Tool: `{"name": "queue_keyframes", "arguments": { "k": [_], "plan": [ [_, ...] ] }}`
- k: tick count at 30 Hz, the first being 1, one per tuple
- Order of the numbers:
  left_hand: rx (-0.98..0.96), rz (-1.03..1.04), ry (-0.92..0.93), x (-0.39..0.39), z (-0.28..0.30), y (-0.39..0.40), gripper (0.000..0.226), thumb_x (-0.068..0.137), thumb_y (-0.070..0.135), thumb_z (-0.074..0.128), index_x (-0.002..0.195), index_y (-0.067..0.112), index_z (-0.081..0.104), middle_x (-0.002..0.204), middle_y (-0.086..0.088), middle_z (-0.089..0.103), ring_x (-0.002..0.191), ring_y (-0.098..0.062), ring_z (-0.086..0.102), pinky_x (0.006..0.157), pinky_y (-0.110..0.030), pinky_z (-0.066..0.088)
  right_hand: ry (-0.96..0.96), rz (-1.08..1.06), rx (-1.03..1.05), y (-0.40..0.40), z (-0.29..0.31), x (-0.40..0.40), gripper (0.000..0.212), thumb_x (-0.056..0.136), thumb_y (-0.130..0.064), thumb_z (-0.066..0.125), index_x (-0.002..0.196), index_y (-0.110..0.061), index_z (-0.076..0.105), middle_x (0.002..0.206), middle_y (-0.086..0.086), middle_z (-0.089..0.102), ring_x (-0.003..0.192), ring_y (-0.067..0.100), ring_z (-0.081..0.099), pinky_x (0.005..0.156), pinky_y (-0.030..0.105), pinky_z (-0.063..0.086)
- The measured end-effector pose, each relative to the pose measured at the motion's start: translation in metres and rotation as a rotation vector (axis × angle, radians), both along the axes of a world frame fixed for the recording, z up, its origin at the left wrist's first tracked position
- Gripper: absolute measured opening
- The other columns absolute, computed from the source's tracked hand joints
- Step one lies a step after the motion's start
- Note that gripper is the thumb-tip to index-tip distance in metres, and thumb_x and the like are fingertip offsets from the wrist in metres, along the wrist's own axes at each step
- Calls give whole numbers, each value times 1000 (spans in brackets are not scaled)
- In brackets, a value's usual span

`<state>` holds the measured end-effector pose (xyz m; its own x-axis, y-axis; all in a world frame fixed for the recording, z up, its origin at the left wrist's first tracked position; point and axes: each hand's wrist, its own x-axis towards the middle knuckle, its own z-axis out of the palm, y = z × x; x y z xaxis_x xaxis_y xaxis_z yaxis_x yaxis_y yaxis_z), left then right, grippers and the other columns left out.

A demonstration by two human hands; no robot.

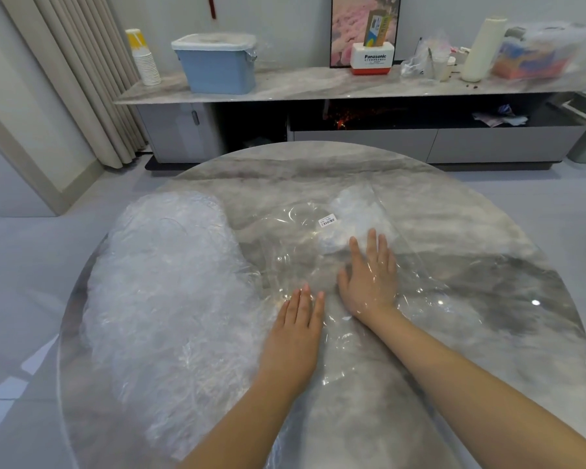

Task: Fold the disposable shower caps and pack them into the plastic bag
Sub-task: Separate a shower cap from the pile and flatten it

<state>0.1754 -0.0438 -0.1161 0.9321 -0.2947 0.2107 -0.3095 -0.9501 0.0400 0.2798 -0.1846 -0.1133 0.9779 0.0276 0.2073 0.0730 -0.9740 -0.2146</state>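
Observation:
A big heap of crumpled clear shower caps point(170, 299) covers the left half of the round marble table point(487, 238). A clear plastic bag point(305, 238) with a white barcode label point(328, 220) lies flat at the table's middle. Folded white caps point(356, 211) sit inside its far end. My right hand point(369, 279) is inside the bag, under the film, fingers straight and reaching toward the folded caps. My left hand point(298, 336) lies flat on the bag's near edge, fingers straight, pressing it down beside the heap.
Behind the table runs a low marble sideboard point(285, 86) with a blue lidded bin point(217, 62), stacked paper cups point(144, 59), a Panasonic box point(372, 59) and a paper roll point(481, 49). Curtains point(82, 79) hang at the left.

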Motion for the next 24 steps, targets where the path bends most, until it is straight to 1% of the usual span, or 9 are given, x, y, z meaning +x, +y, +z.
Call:
{"name": "queue_keyframes", "arguments": {
  "k": [4,9,12,15,17,19,21,23,24],
  "plan": [
    [-6,24,68,-1,-1,0,58,74,15,30,130,4,39,127,-17,60,116,-30,59,91,-40,49,104,1,-49,-2,-2,16,69,90,-49,19,152,-22,8,159,12,-11,145,28,-15,113,39,-16],
    [41,-4,155,-3,-4,3,96,53,26,81,135,7,37,132,-17,56,122,-31,54,97,-41,45,128,-39,-45,7,-1,37,62,99,-42,27,152,-20,5,159,15,-8,146,30,-11,116,44,-8],
    [45,28,120,-2,-7,3,90,55,20,77,135,8,37,132,-17,56,121,-31,55,97,-39,44,101,-75,-6,14,-1,50,58,100,-38,25,153,-19,9,159,13,-4,147,27,-6,117,44,-4],
    [29,45,79,-1,-9,3,67,68,13,44,134,9,39,130,-16,58,119,-30,57,96,-38,45,130,-93,26,15,0,59,56,101,-35,25,153,-19,12,159,13,-1,147,26,-4,117,43,-2],
    [27,60,123,-1,-8,2,66,68,13,35,133,9,40,129,-15,59,118,-29,58,95,-37,46,145,-87,6,15,2,56,56,101,-35,24,153,-20,10,159,13,-3,147,27,-5,117,44,-3],
    [29,34,163,-1,-5,3,66,68,15,52,132,9,41,129,-16,59,116,-30,59,94,-36,47,126,-57,-41,12,4,47,57,101,-36,25,153,-21,7,159,14,-4,147,29,-5,117,46,-3],
    [35,66,209,0,-6,2,86,52,15,79,131,10,44,127,-19,59,114,-31,60,92,-36,48,115,-7,-96,7,9,33,59,100,-36,27,152,-24,3,159,14,-6,146,31,-6,116,47,-5],
    [26,120,217,0,6,-1,93,52,14,83,136,9,44,133,-24,53,120,-35,55,99,-38,44,136,27,-110,2,14,15,60,100,-37,27,152,-25,1,159,13,-8,146,31,-8,116,47,-7],
    [3,122,206,0,15,-2,88,67,14,76,144,9,34,144,-27,38,132,-38,41,109,-39,32,155,45,-105,0,16,6,59,100,-38,26,152,-25,1,159,12,-9,146,31,-8,116,46,-8]
  ]
}}
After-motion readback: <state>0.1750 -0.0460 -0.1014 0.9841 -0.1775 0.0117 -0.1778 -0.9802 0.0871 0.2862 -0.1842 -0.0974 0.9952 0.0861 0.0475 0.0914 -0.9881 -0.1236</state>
